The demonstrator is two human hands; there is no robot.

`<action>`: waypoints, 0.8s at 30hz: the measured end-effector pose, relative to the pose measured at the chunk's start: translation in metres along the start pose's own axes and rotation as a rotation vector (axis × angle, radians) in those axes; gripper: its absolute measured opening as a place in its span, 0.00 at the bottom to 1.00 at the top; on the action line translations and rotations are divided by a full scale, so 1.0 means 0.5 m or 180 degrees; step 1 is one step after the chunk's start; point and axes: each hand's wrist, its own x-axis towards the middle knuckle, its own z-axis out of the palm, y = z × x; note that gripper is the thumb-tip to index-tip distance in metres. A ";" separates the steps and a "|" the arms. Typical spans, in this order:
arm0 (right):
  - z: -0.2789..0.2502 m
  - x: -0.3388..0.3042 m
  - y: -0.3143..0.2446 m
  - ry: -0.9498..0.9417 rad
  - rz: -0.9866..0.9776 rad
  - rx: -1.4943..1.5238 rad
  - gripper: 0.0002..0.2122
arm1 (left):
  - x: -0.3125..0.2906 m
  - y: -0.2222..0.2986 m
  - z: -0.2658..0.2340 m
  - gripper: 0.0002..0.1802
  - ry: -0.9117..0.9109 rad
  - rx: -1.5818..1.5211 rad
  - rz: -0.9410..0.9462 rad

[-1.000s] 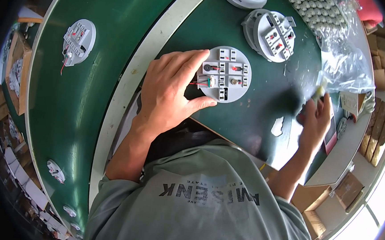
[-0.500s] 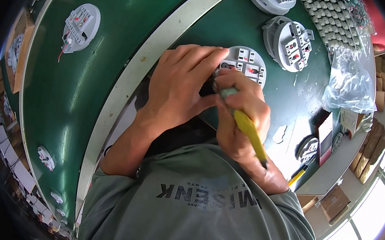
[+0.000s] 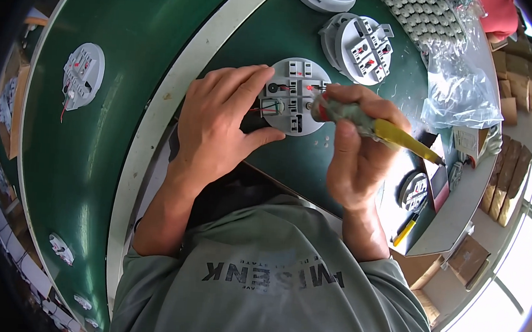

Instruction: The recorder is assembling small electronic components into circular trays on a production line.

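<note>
A round light-grey plastic base (image 3: 311, 123) with raised white blocks, small red and black parts and thin wires lies on the green bench. My left hand (image 3: 223, 117) steadies it from the left, forefinger at the upper rim and thumb at the lower one. My right hand (image 3: 366, 148) grips a yellow-handled tool (image 3: 397, 135), partly wrapped in greenish material. The tool slants across the base's right edge, its rounded end close to the base and its dark tip pointing right. The tool's exact kind cannot be made out.
Stacked grey bases (image 3: 363, 49) sit farther back, near a bundle of pale knobbly parts (image 3: 412, 13) and a clear plastic bag (image 3: 462, 93). On the right lie a dark round piece (image 3: 413, 190) and another yellow-handled tool (image 3: 406, 231). A green conveyor belt (image 3: 114, 124) carries further bases leftward of me.
My right hand has drawn back rightward from over the base, turning the tool flatter. More of the base shows between my hands. The whole view has shifted slightly.
</note>
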 end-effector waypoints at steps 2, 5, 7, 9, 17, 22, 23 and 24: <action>0.008 -0.008 0.009 -0.0032 -0.0084 -0.0239 0.18 | 0.004 0.002 0.001 0.48 -0.0032 -0.0001 0.0007; 0.017 -0.025 0.018 -0.0095 -0.0291 -0.0730 0.18 | 0.007 0.008 0.000 0.47 -0.0067 0.0000 0.0055; 0.021 -0.032 0.022 -0.0107 -0.0318 -0.1080 0.17 | 0.005 0.011 0.003 0.48 -0.0103 -0.0008 -0.0025; 0.013 -0.031 0.016 -0.0083 -0.0347 -0.1274 0.17 | 0.003 0.013 0.005 0.49 -0.0120 -0.0015 -0.0027; -0.161 -0.016 -0.022 0.1458 0.1818 -0.1265 0.25 | 0.023 0.040 0.006 0.54 -0.0023 -0.0204 -0.0028; -0.154 -0.022 -0.012 0.1034 0.0343 -0.3656 0.21 | 0.043 0.052 0.024 0.59 -0.0327 0.0090 0.0278; -0.136 -0.011 -0.017 0.0353 0.0293 -0.2990 0.19 | 0.045 0.048 0.031 0.59 -0.0408 0.0138 0.0284; -0.121 -0.002 -0.019 -0.0306 0.0232 -0.2298 0.16 | 0.047 0.046 0.035 0.60 -0.0490 0.0189 0.0286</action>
